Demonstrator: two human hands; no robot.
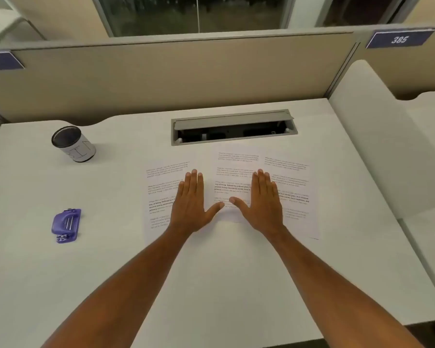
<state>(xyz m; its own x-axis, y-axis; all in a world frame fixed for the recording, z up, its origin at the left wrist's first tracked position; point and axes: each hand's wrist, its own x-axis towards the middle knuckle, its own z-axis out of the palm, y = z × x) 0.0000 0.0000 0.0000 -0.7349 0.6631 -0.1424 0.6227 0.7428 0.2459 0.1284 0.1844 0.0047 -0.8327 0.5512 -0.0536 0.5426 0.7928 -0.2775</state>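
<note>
Three printed sheets lie side by side on the white desk (111, 272): a left sheet (161, 179), a middle sheet (232, 167) and a right sheet (296, 187), their edges overlapping. My left hand (192, 204) rests flat, palm down, on the left sheet, fingers straight and together, thumb spread onto the middle sheet. My right hand (264, 202) lies flat the same way over the seam between the middle and right sheets. Neither hand holds anything.
A purple hole punch (66, 225) sits at the left of the desk. A small cylindrical bin (74, 144) marked "BIN" stands at the back left. An open cable tray (234, 128) is set into the desk behind the sheets. A beige partition (161, 79) closes the back.
</note>
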